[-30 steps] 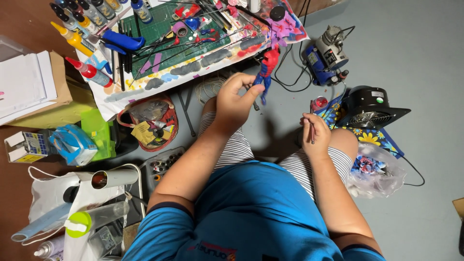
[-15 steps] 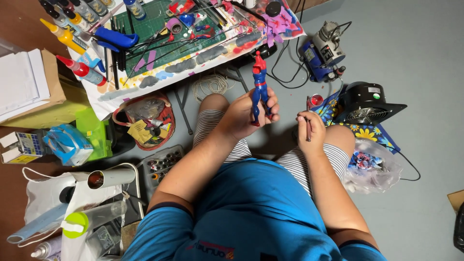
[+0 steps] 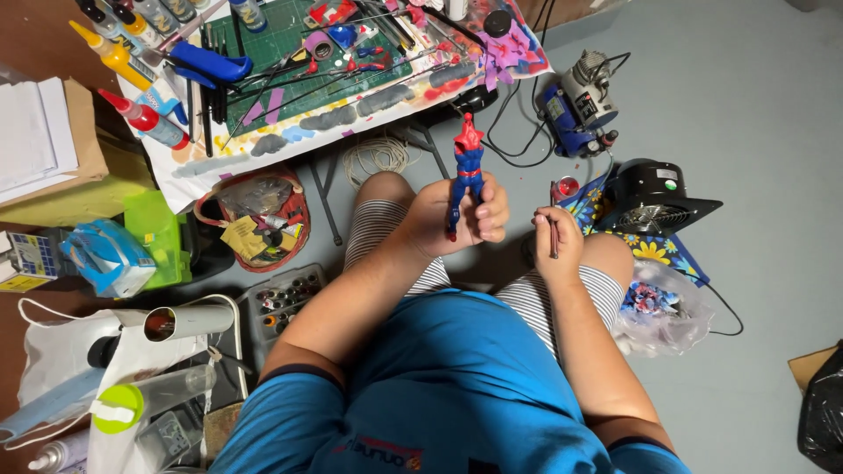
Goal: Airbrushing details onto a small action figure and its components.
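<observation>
My left hand (image 3: 461, 219) grips a red and blue action figure (image 3: 465, 167) by its legs, holding it upright over my knees. My right hand (image 3: 555, 239) is closed on a thin dark tool, perhaps a fine brush (image 3: 553, 235), a little to the right of the figure and apart from it. I sit on the floor in a blue shirt and striped shorts. Ahead of my knees stands a low table with a green cutting mat (image 3: 290, 53) and paint-stained paper.
Glue and paint bottles (image 3: 132, 88) and blue pliers (image 3: 211, 63) lie on the table. A small compressor (image 3: 580, 105), a black fan (image 3: 659, 197), a clear bag (image 3: 663, 307), a red basket (image 3: 259, 215), a paint pot tray (image 3: 281, 303) and boxes surround me.
My left hand has brought the figure back from the table edge toward my lap and turned it upright. The right hand has stayed near my right knee.
</observation>
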